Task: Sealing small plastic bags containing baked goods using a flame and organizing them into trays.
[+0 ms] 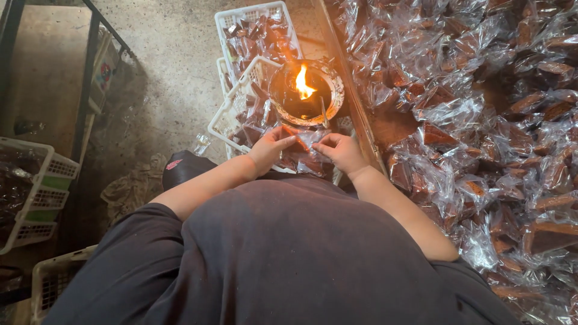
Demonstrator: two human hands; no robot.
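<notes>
Rough concrete floor (174, 72), with a desk (385, 129) at right heaped with brown pieces in clear bags (481, 120). White baskets (250, 36) with more bags, a flame bowl (306, 91) on top. Left hand (271, 147) and right hand (340, 150) both pinched on one clear bag (308, 141), just below the bowl.

You wear a loose, dark charcoal short-sleeved shirt (283, 253) that fills the lower part of the view; its cloth is plain, with no print or pattern showing, and soft folds run across the front. The sleeves end above your elbows, leaving both forearms bare. Your left hand (271, 147) and right hand (342, 150) are bare too: no gloves, rings, or watch show.
</notes>
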